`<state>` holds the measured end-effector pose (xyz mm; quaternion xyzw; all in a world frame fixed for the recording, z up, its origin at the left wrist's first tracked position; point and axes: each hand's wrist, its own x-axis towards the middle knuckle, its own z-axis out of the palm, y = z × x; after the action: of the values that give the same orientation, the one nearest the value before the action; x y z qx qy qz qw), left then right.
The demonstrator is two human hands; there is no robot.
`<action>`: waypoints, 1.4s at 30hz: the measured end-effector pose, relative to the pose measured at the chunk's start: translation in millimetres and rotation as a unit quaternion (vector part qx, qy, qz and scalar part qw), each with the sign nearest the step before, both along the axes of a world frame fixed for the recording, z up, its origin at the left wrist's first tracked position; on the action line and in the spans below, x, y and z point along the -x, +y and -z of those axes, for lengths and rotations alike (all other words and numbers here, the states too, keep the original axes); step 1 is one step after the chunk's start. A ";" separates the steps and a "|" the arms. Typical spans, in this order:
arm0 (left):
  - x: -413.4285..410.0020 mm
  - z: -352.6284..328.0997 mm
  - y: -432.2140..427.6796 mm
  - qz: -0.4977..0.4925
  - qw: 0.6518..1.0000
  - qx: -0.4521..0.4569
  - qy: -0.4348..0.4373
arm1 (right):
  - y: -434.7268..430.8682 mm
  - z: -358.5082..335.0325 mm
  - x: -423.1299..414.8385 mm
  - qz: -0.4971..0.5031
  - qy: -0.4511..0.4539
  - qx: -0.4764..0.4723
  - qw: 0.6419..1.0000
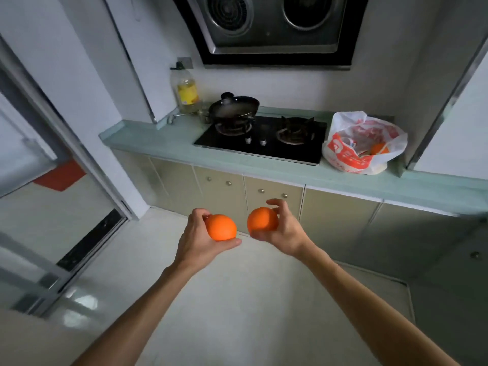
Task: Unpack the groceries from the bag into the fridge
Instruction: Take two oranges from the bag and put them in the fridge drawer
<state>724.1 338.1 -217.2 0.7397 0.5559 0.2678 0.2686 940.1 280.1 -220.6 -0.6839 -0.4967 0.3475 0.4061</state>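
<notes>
**Two oranges held, bag on the table**

Far left on my feed: a glass sliding door point(52, 154). On the table point(169, 138), against the wall, an oil bottle point(187, 92) stands upright. Just right of it a dark pan point(233, 107) sits on the left burner of the stove point(261, 143).

Lower, above the floor point(237, 299) and in front of the cupboards point(221, 191):
- The left grip point(196, 235) holds the first orange point(221, 227), fingers curled behind it and thumb beneath.
- Just beside it, the right grip point(284, 231) holds the second orange point(262, 219), thumb below and fingertips arched over the top.
- I read a narrow gap between the two fruits; they do not touch.

At the table's right end, beside the stove, the white and red plastic bag point(351, 154) sits open. A third orange point(378, 148) shows inside it.
</notes>
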 end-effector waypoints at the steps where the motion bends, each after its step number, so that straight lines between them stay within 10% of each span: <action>1: 18.1 -1.7 0.3 -0.012 1.000 0.007 0.001 | 4.3 -0.7 13.2 -0.034 -0.026 0.002 0.999; 22: 484.3 -49.6 -28.4 -0.355 0.929 -0.032 -0.103 | 131.3 -38.9 484.0 -0.332 -0.059 -0.074 0.939; 30: 604.8 -60.4 -75.3 -0.508 0.840 -0.043 -0.186 | 143.0 -45.3 653.7 -0.490 -0.057 -0.068 0.867; 36: 675.5 -53.2 -84.3 -0.574 0.770 -0.050 -0.275 | 147.1 -46.4 754.4 -0.552 0.120 -0.023 0.825; 42: 747.7 -62.0 -66.9 -0.569 0.613 -0.105 -0.538 | 169.7 -59.2 856.7 -0.602 0.300 0.151 0.724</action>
<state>-23.6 271.3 -155.3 0.0209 0.5886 0.7735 0.2339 83.5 449.7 -161.4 -0.1532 -0.5972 0.7764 0.1304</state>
